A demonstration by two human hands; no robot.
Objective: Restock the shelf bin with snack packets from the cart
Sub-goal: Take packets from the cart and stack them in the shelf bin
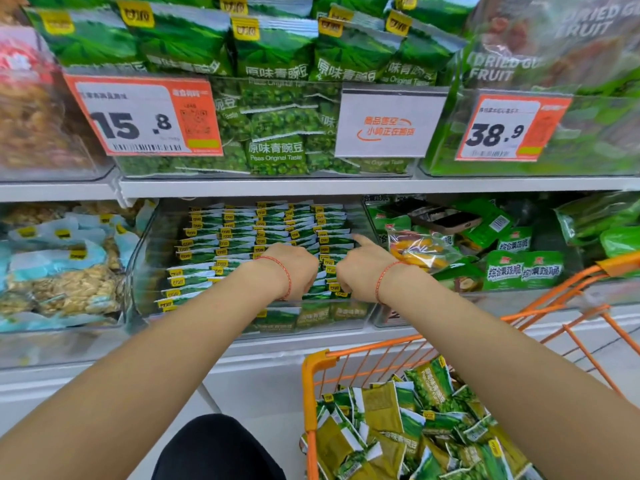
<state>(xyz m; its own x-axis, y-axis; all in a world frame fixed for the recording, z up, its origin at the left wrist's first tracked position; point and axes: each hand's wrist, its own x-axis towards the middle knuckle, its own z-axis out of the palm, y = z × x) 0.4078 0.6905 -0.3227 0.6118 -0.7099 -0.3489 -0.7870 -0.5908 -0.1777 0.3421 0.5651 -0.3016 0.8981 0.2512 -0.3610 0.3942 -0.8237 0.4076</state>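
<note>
Snack packets: green-and-white, stood on edge in tidy rows, filling the clear shelf bin on the lower shelf.
Cart stock: more green packets piled loose in the orange cart, lower right, just in front of the shelf.
Left hand: reached into the bin, fingers bent downward onto the packet rows near the middle; whether a packet is pinched can't be told, fingertips are hidden.
Right hand: just beside the left, index finger extended and laid against the packet tops at the right side of the bin; remaining fingers curled, nothing seen to be held.
Wrists: a red string bracelet is worn on each.
Upper shelf: same green pea packets stocked in a clear bin behind a 15.8 price tag; white sign beside it; 38.9 tag further right.
Neighbouring bins: blue-wrapped snacks to the left, assorted green bags to the right.
</note>
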